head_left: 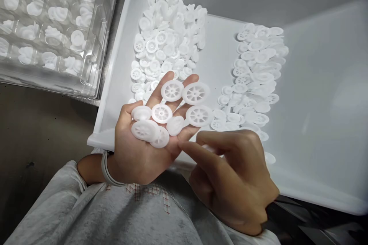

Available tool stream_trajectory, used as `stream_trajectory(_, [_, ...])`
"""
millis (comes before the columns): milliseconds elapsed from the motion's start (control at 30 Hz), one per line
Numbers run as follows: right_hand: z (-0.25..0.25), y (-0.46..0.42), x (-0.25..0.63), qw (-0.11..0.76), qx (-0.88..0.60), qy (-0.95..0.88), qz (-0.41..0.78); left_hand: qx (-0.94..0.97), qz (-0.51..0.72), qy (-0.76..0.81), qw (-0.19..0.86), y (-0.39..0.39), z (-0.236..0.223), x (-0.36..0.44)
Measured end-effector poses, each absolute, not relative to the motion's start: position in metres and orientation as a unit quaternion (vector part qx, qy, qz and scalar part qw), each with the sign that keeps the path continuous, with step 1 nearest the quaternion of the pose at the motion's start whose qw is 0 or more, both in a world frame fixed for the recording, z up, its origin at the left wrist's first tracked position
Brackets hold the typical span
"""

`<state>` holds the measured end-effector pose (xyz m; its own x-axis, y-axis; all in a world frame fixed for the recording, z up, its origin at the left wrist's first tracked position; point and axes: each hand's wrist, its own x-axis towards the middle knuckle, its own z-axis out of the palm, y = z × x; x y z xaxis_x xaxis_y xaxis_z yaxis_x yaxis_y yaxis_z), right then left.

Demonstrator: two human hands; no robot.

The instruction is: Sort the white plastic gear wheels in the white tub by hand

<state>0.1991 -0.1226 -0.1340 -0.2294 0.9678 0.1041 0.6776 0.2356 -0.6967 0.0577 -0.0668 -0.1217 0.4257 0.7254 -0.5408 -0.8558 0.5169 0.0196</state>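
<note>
My left hand [143, 149] lies palm up over the near edge of a white tray [316, 122], fingers stretched out, with several white plastic wheels [172, 111] resting on the palm and fingers. My right hand [232, 180] is beside it, loosely curled, its index finger pointing at the edge of the left palm near the wheels. I cannot see anything held in the right hand. A grey band [105, 168] circles the left wrist.
Two heaps of white wheels lie in the tray: a left pile [166, 38] and a right pile [255, 72]. A clear plastic compartment tray [51, 26] holding white parts stands at the upper left on a dark surface [37, 130].
</note>
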Motion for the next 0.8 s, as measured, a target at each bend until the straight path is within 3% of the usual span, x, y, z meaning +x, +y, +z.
stream_trajectory(67, [-0.131,-0.118,0.192,0.296,-0.557,-0.753,0.188,-0.124,0.478,0.247,0.834,-0.069,-0.124,0.058])
stream_trajectory(367, [-0.132,-0.116,0.189,0.269,-0.567,-0.769,0.121,-0.119,0.475,0.237,0.839,-0.069,-0.123,0.059])
stream_trajectory(567, [-0.131,-0.109,0.192,0.318,-0.499,-0.806,0.018,-0.095,0.473,0.226,0.846,-0.071,-0.126,0.059])
stream_trajectory(800, [-0.119,-0.108,0.19,0.293,-0.512,-0.808,0.017,-0.098,0.46,0.229,0.852,-0.07,-0.121,0.059])
